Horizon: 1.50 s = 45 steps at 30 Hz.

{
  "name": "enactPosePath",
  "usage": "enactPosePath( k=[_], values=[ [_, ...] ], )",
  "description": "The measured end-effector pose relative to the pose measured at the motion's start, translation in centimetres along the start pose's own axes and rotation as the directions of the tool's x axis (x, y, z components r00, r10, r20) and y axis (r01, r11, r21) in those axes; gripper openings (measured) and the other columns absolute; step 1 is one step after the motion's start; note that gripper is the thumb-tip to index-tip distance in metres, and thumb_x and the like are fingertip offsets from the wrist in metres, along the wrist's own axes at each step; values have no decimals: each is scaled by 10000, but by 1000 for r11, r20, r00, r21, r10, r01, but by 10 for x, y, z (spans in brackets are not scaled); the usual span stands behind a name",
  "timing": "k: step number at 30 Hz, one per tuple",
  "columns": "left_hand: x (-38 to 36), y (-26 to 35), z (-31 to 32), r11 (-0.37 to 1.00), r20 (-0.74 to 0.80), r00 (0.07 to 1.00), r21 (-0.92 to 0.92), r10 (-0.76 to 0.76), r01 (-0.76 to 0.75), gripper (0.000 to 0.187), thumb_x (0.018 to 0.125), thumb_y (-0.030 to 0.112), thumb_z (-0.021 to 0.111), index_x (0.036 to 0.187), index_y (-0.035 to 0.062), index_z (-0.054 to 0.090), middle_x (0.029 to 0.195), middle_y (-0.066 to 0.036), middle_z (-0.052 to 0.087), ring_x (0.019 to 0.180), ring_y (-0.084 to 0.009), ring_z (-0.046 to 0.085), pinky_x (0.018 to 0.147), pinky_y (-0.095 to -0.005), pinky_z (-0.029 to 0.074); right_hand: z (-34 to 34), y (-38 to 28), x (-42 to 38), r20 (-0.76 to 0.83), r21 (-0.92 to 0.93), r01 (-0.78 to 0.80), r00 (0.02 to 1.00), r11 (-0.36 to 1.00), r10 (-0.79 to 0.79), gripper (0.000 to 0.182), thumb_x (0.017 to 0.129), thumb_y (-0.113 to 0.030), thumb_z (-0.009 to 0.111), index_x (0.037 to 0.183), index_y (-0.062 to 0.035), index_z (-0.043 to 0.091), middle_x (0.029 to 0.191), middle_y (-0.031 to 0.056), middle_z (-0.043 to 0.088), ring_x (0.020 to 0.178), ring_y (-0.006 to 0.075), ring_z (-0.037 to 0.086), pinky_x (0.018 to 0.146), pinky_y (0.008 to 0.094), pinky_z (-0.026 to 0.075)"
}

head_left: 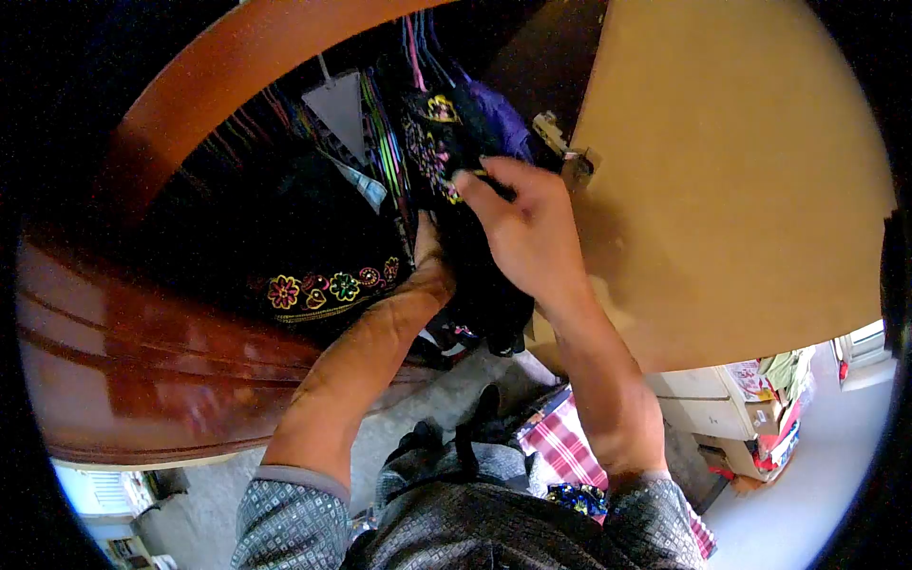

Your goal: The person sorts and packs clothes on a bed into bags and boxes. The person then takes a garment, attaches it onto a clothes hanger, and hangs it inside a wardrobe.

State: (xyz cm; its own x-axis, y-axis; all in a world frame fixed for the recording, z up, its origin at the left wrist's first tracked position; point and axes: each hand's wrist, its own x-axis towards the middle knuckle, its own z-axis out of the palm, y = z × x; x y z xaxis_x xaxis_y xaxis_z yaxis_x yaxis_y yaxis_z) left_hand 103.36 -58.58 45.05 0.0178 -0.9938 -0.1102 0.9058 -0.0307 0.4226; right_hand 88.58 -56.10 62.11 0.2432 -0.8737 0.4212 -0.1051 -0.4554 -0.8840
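Note:
Inside the wardrobe, a black garment with pink and yellow embroidery (pixel 429 142) hangs in front of me. My right hand (pixel 532 223) is at its right side, with the thumb and forefinger closed on its edge. Lower and to the left, my left hand (pixel 430 255) reaches in among the hanging clothes against the dark cloth, and its fingers are hidden. Left of my hands hangs another black garment with a band of embroidered flowers (pixel 344 286). A grey triangular piece (pixel 338 112) and bright striped cloth (pixel 388 152) hang between the two garments. Purple cloth (pixel 499 119) is behind the right hand.
The tan wardrobe door (pixel 731 180) stands open on the right, with a metal hinge (pixel 577 161) near my right hand. A glossy reddish-brown door (pixel 142 351) is at left. Below are the grey floor (pixel 394 427) and red plaid cloth (pixel 568 442). White drawers (pixel 698 399) stand at right.

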Motion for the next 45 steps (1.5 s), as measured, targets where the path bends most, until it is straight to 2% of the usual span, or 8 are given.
enactPosePath(
  k=[15,18,21,25,27,29,35,45],
  values=[
    [23,-21,-12,903,-5,988,406,155,-140,571,1002,449,414,1467,120,451,1505,-133,449,1363,-305,438,1160,-432,336,41,16,86,70,-70,207,977,976,-202,259,831,-200,704,732,37,667,736,287,624,696,462,635,648,492,498],
    [28,-17,-30,-214,193,921,969,338,-124,571,992,428,420,1468,114,445,1508,-138,442,1367,-311,430,1162,-435,331,55,41,85,141,-121,71,989,990,-54,249,834,-204,700,789,40,688,786,304,639,761,472,652,708,508,518],
    [27,-16,-38,-540,251,903,841,350,-25,572,983,408,427,1470,109,440,1511,-144,435,1370,-317,423,1164,-437,326,60,54,76,97,-57,64,994,996,-59,246,884,-207,709,895,38,685,630,218,581,528,214,520,543,384,418],
    [32,-19,-44,-545,263,893,838,366,-23,574,970,381,436,1472,102,433,1516,-151,425,1375,-325,414,1167,-440,319,59,47,68,17,-86,174,985,981,-173,266,912,-223,697,942,41,695,654,171,617,572,172,539,568,371,442],
    [31,-20,-48,-507,262,888,861,377,-39,576,963,367,440,1473,98,429,1518,-154,420,1378,-329,409,1169,-442,315,52,38,64,261,92,11,965,996,-35,367,922,-344,677,973,17,713,918,243,711,830,396,692,748,447,526],
    [25,-19,-52,-449,253,888,892,384,-60,578,957,354,445,1474,95,425,1520,-158,415,1381,-333,404,1170,-444,312,57,38,56,360,318,-243,925,916,121,444,1005,-379,624,1122,45,681,987,89,700,963,138,591,912,288,452],
    [7,-18,-56,-333,216,899,939,382,-84,587,938,313,458,1477,84,415,1526,-168,401,1388,-346,390,1175,-448,301,100,123,33,-3,169,-185,982,968,188,667,1003,-519,561,1416,3,514,1404,209,569,1319,300,520,1116,359,362],
    [-14,-19,-63,-272,149,910,961,386,-42,610,906,245,480,1482,66,396,1537,-186,377,1401,-366,366,1182,-456,284,157,178,104,468,-30,-698,623,716,627,851,971,-603,523,1546,-6,329,1578,219,360,1464,368,328,1216,430,238]
  ],
)
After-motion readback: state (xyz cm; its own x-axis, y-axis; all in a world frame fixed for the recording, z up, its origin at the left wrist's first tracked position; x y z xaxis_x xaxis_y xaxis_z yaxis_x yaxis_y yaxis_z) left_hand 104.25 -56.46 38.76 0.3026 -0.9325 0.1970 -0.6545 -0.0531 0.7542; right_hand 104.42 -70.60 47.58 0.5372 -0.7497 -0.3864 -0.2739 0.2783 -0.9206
